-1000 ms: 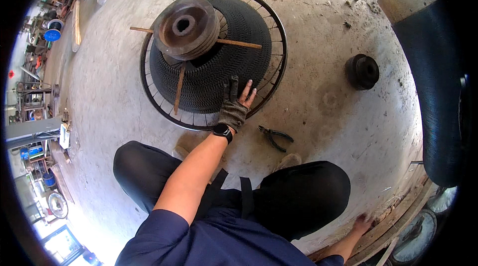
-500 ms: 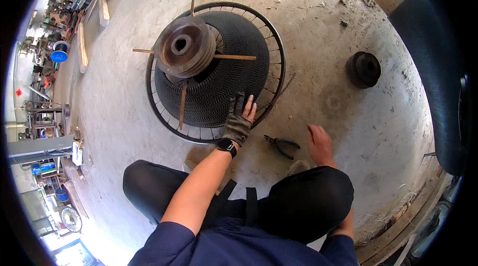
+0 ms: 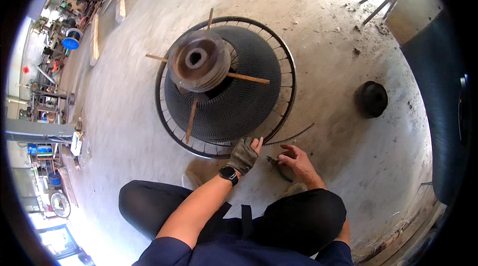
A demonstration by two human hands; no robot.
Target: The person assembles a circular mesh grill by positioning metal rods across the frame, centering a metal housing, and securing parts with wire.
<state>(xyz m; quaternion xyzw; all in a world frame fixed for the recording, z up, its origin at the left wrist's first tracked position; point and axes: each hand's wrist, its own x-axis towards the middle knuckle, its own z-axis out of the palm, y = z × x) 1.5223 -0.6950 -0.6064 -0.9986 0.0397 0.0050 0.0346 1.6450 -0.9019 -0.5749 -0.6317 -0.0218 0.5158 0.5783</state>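
My left hand (image 3: 244,155), in a dark work glove with bare fingertips, is closed at the near rim of a spoked wheel (image 3: 294,74). A thin dark strip (image 3: 294,135) runs from its fingers out to the right over the floor; the grip itself is partly hidden. On the wheel lies a broad coil of dark toothed strip (image 3: 254,102), and a rusty grooved pulley (image 3: 206,52) rests on top of that. My bare right hand (image 3: 298,165) hovers at the pliers (image 3: 285,175), thumb and forefinger apart, covering part of them.
Rusty bars (image 3: 249,78) stick out from under the pulley. A second dark pulley (image 3: 371,99) stands on the concrete floor at right, near a large dark curved panel (image 3: 430,97). Timber (image 3: 94,39), a blue spool (image 3: 71,42) and cluttered shelves line the left.
My left hand has come off the coil, back to the near rim, and its fingers have curled. The strip's free end now points lower right. My right hand has moved to the pliers.
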